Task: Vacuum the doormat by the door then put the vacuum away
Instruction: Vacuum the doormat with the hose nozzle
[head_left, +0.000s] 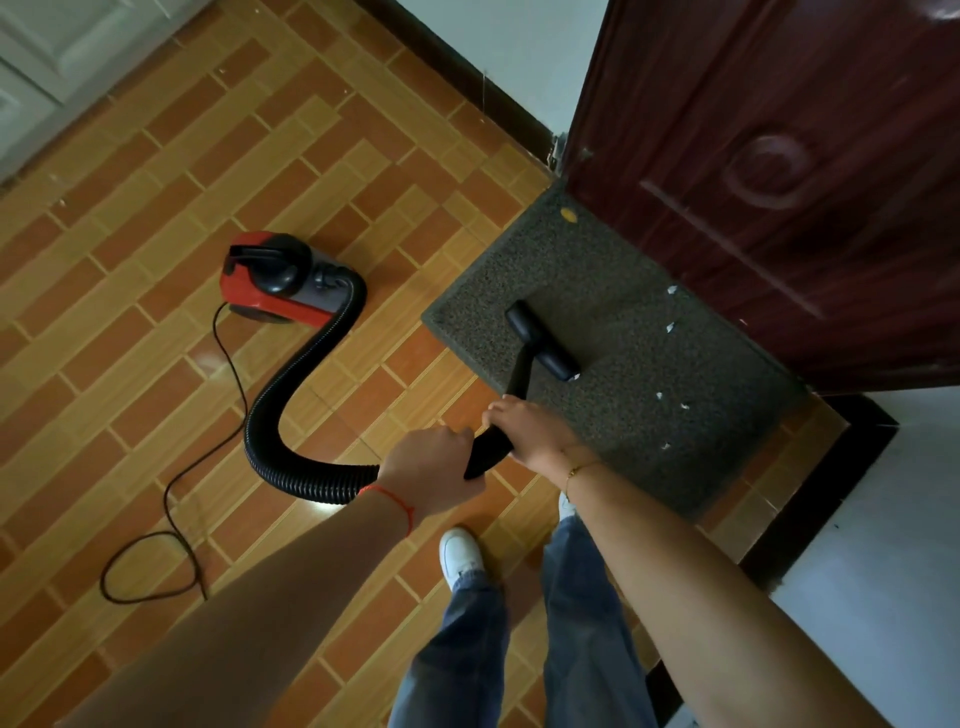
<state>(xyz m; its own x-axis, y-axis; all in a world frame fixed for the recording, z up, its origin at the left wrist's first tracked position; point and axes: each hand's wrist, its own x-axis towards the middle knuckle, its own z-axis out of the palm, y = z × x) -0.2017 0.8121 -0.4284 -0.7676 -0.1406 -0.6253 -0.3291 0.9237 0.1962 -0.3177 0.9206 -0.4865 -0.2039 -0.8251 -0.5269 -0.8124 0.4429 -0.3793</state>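
Observation:
A dark grey doormat (639, 358) lies on the tiled floor in front of a dark red door (779, 156). Several small white scraps (670, 327) are scattered along the mat's door side. A red and black canister vacuum (280, 280) stands on the floor to the left. Its ribbed black hose (275, 410) curves to a black wand (493, 441). The black nozzle head (543, 343) rests on the mat. My left hand (431, 467) grips the wand's rear end where the hose joins. My right hand (530, 431) grips the wand further forward.
The vacuum's black power cord (171, 493) loops over the floor at the left. My feet, in white shoes (460, 553), stand just short of the mat. A dark skirting (831, 483) and white wall run at the right. A white cabinet (47, 62) is at the top left.

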